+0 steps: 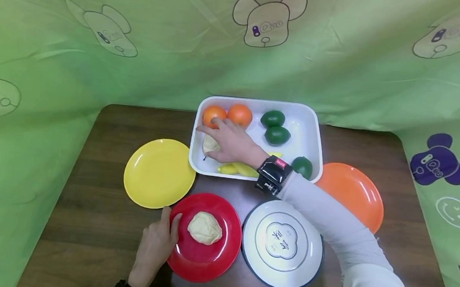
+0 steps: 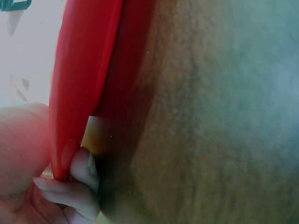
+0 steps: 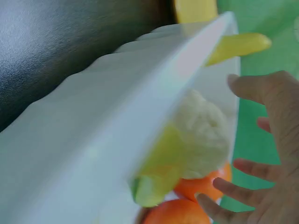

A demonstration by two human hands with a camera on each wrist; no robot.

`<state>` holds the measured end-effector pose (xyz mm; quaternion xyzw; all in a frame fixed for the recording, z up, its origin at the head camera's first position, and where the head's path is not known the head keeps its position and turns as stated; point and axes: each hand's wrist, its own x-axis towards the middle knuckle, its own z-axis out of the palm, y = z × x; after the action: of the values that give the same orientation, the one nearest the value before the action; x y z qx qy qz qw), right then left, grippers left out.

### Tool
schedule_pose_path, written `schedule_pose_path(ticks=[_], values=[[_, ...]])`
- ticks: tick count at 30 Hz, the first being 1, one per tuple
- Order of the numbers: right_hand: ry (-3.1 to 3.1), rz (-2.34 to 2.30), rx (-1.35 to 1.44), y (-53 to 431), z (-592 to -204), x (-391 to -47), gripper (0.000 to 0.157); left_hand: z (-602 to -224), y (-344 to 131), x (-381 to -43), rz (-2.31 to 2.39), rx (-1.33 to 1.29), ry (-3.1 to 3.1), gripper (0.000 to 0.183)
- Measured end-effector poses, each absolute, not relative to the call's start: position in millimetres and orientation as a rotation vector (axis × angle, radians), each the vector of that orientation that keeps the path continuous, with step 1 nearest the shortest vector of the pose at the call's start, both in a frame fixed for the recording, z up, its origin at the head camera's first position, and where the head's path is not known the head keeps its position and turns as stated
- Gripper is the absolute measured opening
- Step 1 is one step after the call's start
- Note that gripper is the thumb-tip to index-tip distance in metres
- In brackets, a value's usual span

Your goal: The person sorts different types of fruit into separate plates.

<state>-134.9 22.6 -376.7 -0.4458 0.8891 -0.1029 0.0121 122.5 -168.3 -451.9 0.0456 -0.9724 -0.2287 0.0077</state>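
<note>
The right hand (image 1: 232,141), spread wide over a whitish lumpy bun (image 1: 210,145) at nine o'clock in the white rectangular tray (image 1: 303,133), should encircle it evenly. The left hand (image 1: 157,241) pinches the glossy round red plate (image 1: 204,268) at its ten-o'clock rim. The bun, partly covered, shows no clear facing or long axis.

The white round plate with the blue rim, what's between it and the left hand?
The head view shows a shiny red round plate holding a lumpy cream-coloured ball; the left hand grips the plate's edge.
</note>
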Motion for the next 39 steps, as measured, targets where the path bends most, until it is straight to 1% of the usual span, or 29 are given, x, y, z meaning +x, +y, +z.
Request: schedule_pose_path(ticks=[5, 12, 19, 26, 30, 34, 36, 39], values=[[2.710, -0.084, -1.362, 11.3, -390.3, -134.8, 0.064, -451.2, -168.1, 122.7, -0.733, 0.143, -3.034, 0.025], [2.700, 0.217, -1.334, -1.7, -398.9, -133.8, 0.055, -451.4, -166.5, 120.9, -0.761, 0.190, -3.061, 0.026], [2.680, -0.011, -1.260, 3.1, -394.6, -131.3, 0.060, -452.7, -167.2, 120.9, -0.778, 0.191, -3.088, 0.027], [2.792, -0.249, -1.290, 8.7, -360.1, -125.9, 0.054, -451.5, -169.8, 121.8, -0.768, 0.206, -3.094, 0.027], [2.806, -0.507, -1.330, 9.9, -338.9, -104.5, 0.047, -451.1, -169.3, 122.3, -0.766, 0.209, -3.103, 0.026], [2.693, -0.785, -1.486, 6.4, -325.8, -65.5, 0.041, -451.4, -169.8, 123.1, -0.742, 0.183, -3.083, 0.026], [2.633, -0.847, -1.604, 4.5, -323.9, -45.9, 0.041, -451.1, -170.2, 122.8, -0.731, 0.157, -3.053, 0.025], [2.570, -0.855, -1.717, 3.5, -328.0, -22.8, 0.045, -451.0, -170.7, 121.6, -0.722, 0.109, -3.023, 0.024]])
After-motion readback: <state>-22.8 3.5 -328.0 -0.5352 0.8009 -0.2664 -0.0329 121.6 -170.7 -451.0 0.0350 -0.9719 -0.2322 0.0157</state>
